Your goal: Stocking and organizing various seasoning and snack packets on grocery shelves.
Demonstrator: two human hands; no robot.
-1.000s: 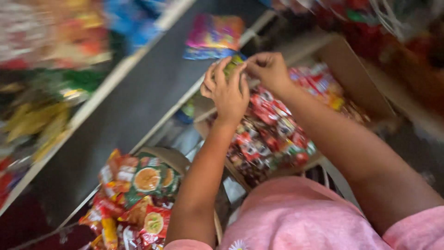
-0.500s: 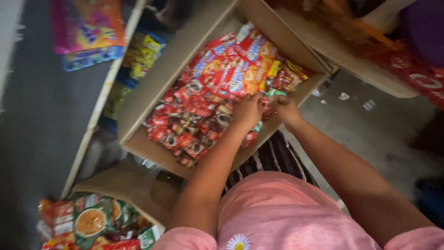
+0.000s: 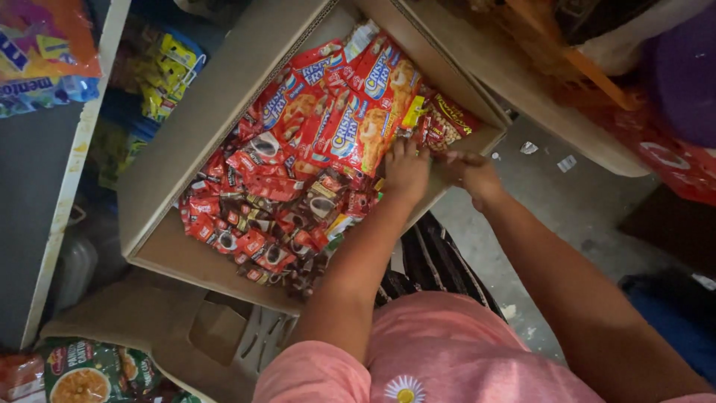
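An open cardboard box point(image 3: 186, 142) lies before me, filled with red snack packets point(image 3: 335, 112) and several small dark-and-red sachets point(image 3: 261, 216). My left hand point(image 3: 406, 170) rests palm down on the packets near the box's right corner, fingers spread. My right hand point(image 3: 471, 172) sits just beside it at the box's right wall, fingers curled toward a small red packet point(image 3: 445, 123); whether it grips anything I cannot tell.
A shelf edge point(image 3: 67, 186) with bright candy bags point(image 3: 45, 52) runs along the left. Noodle packs point(image 3: 82, 369) lie at the bottom left beside a cardboard flap point(image 3: 149, 321). Grey floor point(image 3: 567, 201) shows on the right, with a red bag point(image 3: 671, 164) beyond.
My hands came down from holding a small green packet near the shelf to the packets in the box. The view swung toward the box.
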